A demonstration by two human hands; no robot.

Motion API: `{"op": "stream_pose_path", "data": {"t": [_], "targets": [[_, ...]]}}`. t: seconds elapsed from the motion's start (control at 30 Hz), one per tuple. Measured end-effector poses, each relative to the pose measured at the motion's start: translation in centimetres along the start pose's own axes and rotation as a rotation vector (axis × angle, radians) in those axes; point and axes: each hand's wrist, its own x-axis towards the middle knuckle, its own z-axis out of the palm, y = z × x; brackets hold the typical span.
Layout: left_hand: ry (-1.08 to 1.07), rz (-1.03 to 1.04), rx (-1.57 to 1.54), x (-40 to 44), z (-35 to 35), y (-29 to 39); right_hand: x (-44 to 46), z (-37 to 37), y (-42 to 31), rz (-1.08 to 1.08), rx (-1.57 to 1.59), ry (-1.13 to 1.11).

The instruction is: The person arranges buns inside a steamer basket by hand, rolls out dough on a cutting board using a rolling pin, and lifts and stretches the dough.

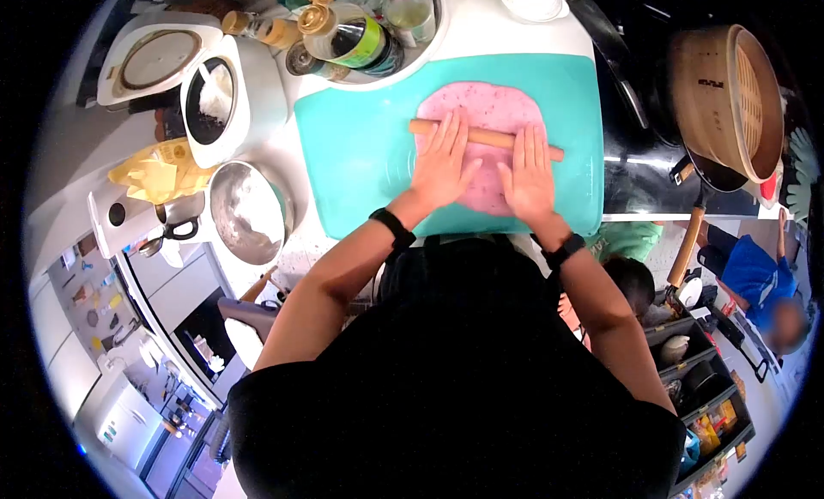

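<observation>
No brand or wording can be read: the green label on the dark bottle [348, 37] and the small dark marks on the bamboo steamer [705, 91] are too small to make out. The pink dough [487, 104] lies on the teal mat [352, 156], right of its middle, reaching from near the far edge toward the near edge. The rolling pin [489, 137] crosses it from side to side at a slight slant, its right end lower and past the dough's rim. Both hands are open and flat, fingers pointing to the mat's far edge: the left hand [442, 160] presses on the pin near its left end, the right hand [528, 173] nearer its right end, thumbs turned inward over the dough. The dough is a flat, rounded sheet, longer from far to near than across, speckled with darker pink spots. Beyond the mat's far left corner stands a round tray [436, 48] of bottles; the metal bowl [249, 211], white residue inside, sits off its left edge.
</observation>
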Motion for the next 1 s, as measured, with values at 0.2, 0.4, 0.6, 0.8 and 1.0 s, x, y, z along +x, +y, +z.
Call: {"op": "stream_pose_path", "data": {"t": [0.2,0.4,0.6,0.8,1.0], "targets": [[0.1,0.033,0.076,7.8,-1.4,-2.8,9.6,0.3,3.3,0.13,0.075,0.179],[0.064,-0.039,0.246,-1.2,0.7,0.2,1.1,1.1,0.4,0.036,-0.085,-0.045],[-0.079,-0.1,-0.082,-5.1,-0.7,1.5,-3.1,-0.4,-0.8,0.054,0.065,-0.186],[0.164,-0.043,0.337,2.0,1.1,0.0,3.8,1.5,1.8,0.05,-0.12,0.033],[0.046,-0.041,0.204,-9.5,1.2,3.9,-7.5,1.1,-3.1,0.058,-0.112,-0.086]]}}
